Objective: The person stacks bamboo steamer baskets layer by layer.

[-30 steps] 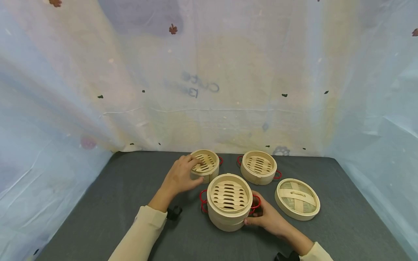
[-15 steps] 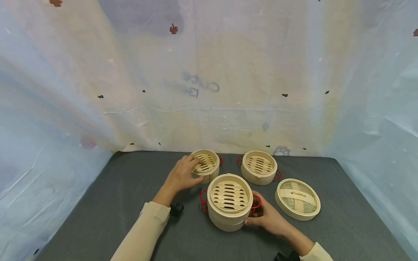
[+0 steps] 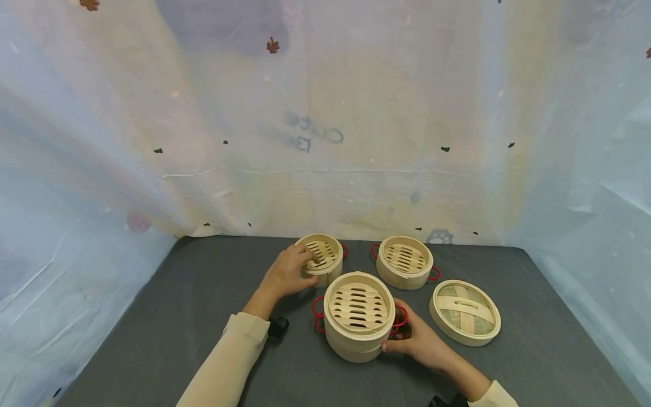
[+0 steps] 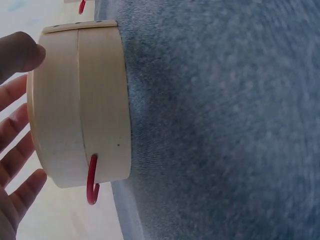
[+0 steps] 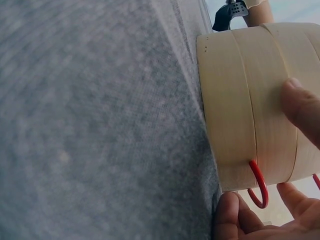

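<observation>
Two stacked bamboo steamer baskets with red handles stand at the front middle. My right hand holds the stack's right side, its thumb against the wall and fingers behind, near the red handle. Further back on the left is a single steamer basket with a slatted base. Over its top reaches my left hand, fingers above the opening and thumb near the front wall. In the left wrist view, its fingers are spread along the basket's rim, and the thumb tip overlaps that rim.
Another steamer basket with red handles stands at the back right. To the right of the stack lies a round woven bamboo lid. A dark grey cloth covers the table, and a patterned curtain hangs behind it.
My left hand's fingers have shifted very slightly over the back left basket, and its forearm has moved a little right. The right hand and the stack stay in place.
</observation>
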Action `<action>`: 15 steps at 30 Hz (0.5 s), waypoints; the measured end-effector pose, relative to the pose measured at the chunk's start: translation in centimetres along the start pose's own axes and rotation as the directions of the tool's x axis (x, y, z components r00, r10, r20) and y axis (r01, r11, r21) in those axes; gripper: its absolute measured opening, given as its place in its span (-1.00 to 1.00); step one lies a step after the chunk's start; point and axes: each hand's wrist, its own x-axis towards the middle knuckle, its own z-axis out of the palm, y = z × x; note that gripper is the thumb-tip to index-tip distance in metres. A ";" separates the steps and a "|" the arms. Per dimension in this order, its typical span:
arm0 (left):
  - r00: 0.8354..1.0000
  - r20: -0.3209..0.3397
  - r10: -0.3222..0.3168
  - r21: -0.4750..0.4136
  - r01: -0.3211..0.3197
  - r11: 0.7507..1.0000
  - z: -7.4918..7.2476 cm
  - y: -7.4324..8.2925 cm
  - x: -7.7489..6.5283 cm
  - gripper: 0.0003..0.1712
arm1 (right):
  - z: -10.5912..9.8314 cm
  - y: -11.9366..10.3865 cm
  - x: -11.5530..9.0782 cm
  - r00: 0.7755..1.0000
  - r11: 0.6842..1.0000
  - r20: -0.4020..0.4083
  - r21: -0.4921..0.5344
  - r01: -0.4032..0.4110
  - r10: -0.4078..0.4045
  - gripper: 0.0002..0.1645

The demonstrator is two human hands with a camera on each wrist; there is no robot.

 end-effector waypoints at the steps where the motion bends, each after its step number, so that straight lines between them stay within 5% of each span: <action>1: 1.000 -0.003 0.007 0.002 -0.007 1.000 0.0 0.0 0.0 -0.66 | 0.0 0.1 0.0 1.000 1.000 0.000 0.003 -0.002 0.002 0.12; 15: 0.999 -0.004 0.042 0.006 -0.042 0.999 0.8 0.1 0.1 -0.72 | -0.1 0.2 0.0 1.000 1.000 0.015 0.015 0.004 -0.004 0.12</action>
